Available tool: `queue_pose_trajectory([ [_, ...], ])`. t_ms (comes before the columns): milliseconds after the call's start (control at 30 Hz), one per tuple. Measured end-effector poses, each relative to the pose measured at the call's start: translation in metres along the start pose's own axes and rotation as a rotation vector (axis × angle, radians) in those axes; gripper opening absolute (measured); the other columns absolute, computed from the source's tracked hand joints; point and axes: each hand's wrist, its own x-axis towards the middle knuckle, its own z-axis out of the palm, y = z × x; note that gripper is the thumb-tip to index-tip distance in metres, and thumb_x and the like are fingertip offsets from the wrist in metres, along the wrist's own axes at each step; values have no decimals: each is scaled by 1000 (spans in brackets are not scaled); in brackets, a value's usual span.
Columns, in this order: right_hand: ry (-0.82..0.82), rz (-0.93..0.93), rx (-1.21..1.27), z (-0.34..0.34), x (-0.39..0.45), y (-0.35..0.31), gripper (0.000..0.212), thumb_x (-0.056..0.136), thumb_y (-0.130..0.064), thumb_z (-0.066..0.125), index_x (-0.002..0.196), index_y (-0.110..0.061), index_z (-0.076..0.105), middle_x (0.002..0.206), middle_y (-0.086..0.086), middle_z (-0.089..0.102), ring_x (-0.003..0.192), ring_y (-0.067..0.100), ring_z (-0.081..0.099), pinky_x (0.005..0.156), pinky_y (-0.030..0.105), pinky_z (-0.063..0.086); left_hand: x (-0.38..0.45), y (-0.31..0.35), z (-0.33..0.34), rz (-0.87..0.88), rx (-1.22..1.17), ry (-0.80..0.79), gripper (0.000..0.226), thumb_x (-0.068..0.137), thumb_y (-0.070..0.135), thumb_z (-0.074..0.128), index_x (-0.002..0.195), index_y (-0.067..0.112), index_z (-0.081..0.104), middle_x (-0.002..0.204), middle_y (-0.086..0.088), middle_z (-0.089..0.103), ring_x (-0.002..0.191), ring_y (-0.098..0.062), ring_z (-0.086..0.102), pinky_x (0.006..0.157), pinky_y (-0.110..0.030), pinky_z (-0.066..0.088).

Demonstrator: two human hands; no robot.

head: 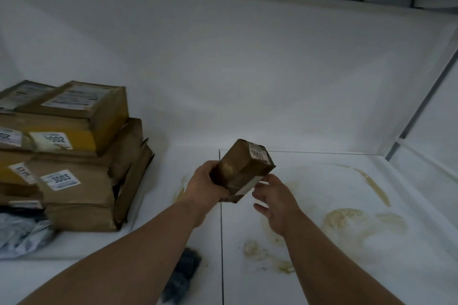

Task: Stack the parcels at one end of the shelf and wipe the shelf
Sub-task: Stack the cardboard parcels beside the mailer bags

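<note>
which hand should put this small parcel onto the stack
Left. The left hand already grips the small parcel and is nearer the stack at the shelf's left end; the right hand is open beside it.

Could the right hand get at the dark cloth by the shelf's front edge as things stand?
Probably yes: the right hand is open beside the small parcel, which the left hand grips, but the left forearm lies partly over the dark cloth.
</note>
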Motion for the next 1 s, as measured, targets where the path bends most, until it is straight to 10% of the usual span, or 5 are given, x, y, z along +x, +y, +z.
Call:
queue_pose_trajectory([
  [200, -131, -34, 135, 11, -27, -18, 24, 93, -6, 50, 105, -21, 65, 107, 9, 65, 100, 25, 61, 80, 37, 50, -17, 10, -24, 160, 298, 183, 72, 84, 7, 68, 141, 42, 41, 134, 6, 41, 120, -15, 43, 107, -32, 41],
  [367, -239, 45, 243, -1, -41, -32, 28, 94, -26, 48, 106, -8, 66, 112, 17, 67, 105, 34, 64, 88, 42, 50, -39, 27, -24, 61, -17, 102, 73, 88, -12, 54, 143, 36, 44, 133, -4, 49, 109, -24, 57, 89, -31, 54],
  [533, -332, 42, 177, -22, -54, -38, 32, 94, -35, 58, 88, -4, 65, 90, 13, 70, 84, 29, 67, 77, 40, 57, -65, 32, -12, -135, -508, 51, 31, 100, 16, 41, 118, 14, 65, 111, -18, 69, 106, -35, 65, 96, -50, 52],
  [767, -310, -10, 197, -30, -60, -30, 18, 85, 7, 60, 99, -4, 55, 107, 20, 70, 92, 29, 67, 80, 34, 58, -72, 33, 1, -190, -403, -22, 40, 96, 18, 55, 133, 34, 54, 113, -2, 70, 107, -27, 65, 93, -51, 53],
  [1000, -305, 12, 122, -39, -52, -25, 14, 90, -19, 64, 99, -9, 60, 110, 16, 69, 105, 35, 65, 90, 44, 54, -71, 32, 0, -254, -405, -31, 38, 99, 10, 48, 133, 25, 52, 103, -9, 74, 94, -34, 71, 77, -50, 58],
])
